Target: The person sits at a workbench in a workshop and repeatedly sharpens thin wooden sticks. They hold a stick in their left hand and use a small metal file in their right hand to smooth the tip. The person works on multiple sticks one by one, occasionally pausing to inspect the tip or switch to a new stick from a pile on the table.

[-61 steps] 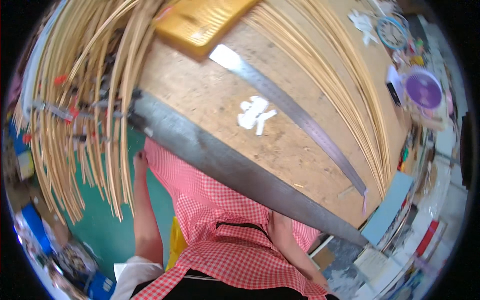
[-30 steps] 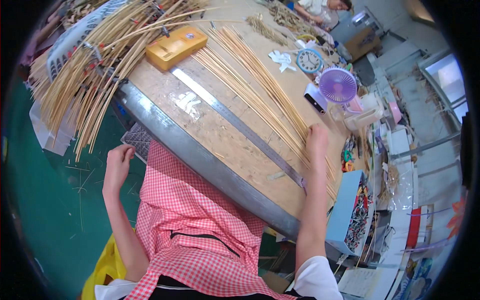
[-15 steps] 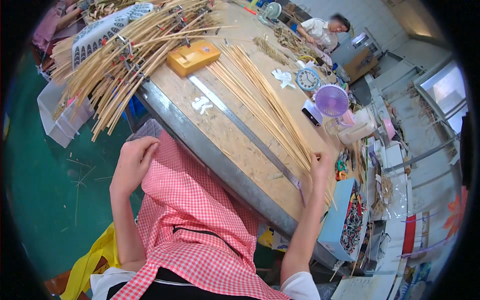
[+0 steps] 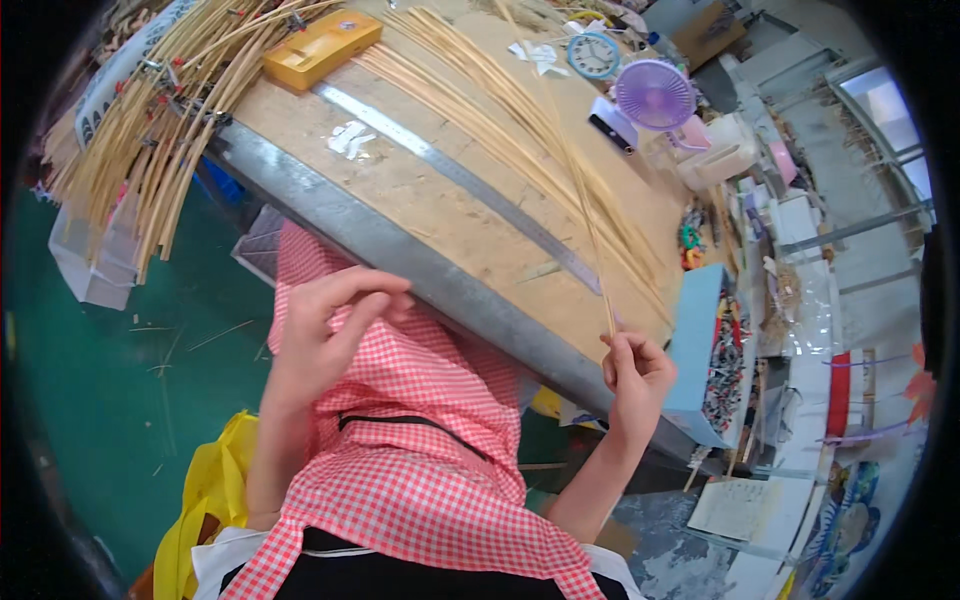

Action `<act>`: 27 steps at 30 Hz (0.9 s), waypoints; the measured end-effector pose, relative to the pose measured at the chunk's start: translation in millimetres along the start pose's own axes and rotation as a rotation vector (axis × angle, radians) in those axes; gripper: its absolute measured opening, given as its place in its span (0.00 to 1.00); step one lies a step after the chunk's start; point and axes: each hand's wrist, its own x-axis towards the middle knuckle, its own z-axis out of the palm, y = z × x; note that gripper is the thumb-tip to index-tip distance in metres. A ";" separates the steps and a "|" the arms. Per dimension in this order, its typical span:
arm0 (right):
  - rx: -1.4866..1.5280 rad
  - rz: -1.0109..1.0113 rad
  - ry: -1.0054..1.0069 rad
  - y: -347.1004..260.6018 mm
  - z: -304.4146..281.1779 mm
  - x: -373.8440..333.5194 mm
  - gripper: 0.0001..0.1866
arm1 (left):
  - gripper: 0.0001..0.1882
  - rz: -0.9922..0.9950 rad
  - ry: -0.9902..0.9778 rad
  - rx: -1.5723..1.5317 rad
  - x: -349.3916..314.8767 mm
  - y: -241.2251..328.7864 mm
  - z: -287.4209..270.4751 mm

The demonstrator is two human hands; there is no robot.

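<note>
My right hand (image 4: 640,375) pinches the near end of a long thin bamboo strip (image 4: 577,180) between thumb and fingers, in front of the table's right part. The strip slants up and away over the table to the top of the picture. Beneath it, more bamboo strips (image 4: 500,95) lie side by side on the tabletop, pointing from far left to near right. My left hand (image 4: 340,315) hovers in front of the checked apron near the table edge, thumb and fingers apart, nothing visible in it. A steel ruler (image 4: 450,170) lies on the table between the strips and that edge.
A yellow box (image 4: 320,50) sits on the table near a large clamped bundle of strips (image 4: 170,130) at left. A blue box of clips (image 4: 695,350) stands at the right edge. Behind are a purple fan (image 4: 655,95) and a blue clock (image 4: 593,55).
My right hand has drawn one strip up from the laid strips and toward me. My left hand has moved right, in front of the apron. The view has shifted, too.
</note>
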 end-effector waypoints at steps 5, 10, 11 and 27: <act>0.176 0.088 -0.320 4.9 46.4 -30.3 0.03 | 0.16 -0.044 0.088 -0.378 3.3 0.8 3.2; 0.134 0.121 -0.543 13.8 78.4 -43.6 0.01 | 0.14 0.009 0.259 -0.473 -0.2 -9.1 -19.3; 0.145 0.154 -0.566 12.2 82.2 -45.4 0.01 | 0.14 0.018 0.263 -0.443 -1.8 -10.0 -24.8; -0.134 -0.218 -0.410 23.0 85.2 -39.8 0.01 | 0.11 -0.058 0.374 -0.438 -2.4 -37.6 -33.3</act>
